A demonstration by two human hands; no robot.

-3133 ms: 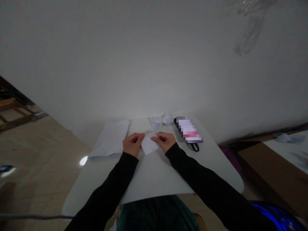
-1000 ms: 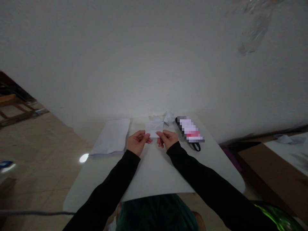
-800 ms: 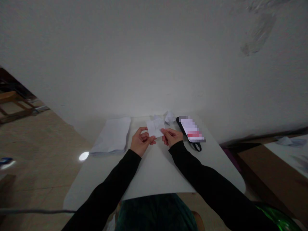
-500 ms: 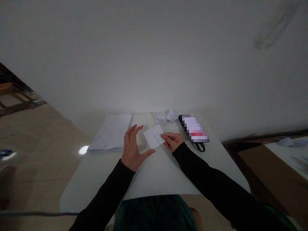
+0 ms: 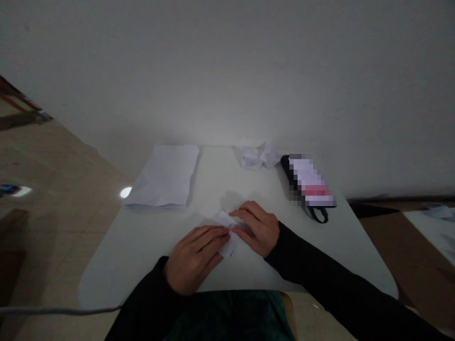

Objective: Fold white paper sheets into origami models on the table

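A small folded piece of white paper (image 5: 223, 218) is between my two hands, just over the near middle of the white table (image 5: 142, 255). My left hand (image 5: 197, 258) is closed on its left side, with the fingers bent over it and partly hiding it. Thumb and fingers of my right hand (image 5: 259, 228) pinch the right edge of the same paper. Part of the paper sticks out below the fingertips. How its folds lie is hidden by the fingers.
A stack of white paper (image 5: 163, 177) lies at the table's back left. Two folded white paper shapes (image 5: 250, 157) stand by the wall. To their right is a phone (image 5: 311, 182) on a black case with a loop strap (image 5: 320, 215). A cable (image 5: 60, 311) runs at lower left.
My left hand has gone from spread and apart to closed on the paper. Both hands and the paper have come nearer to me. The view has shifted a little.
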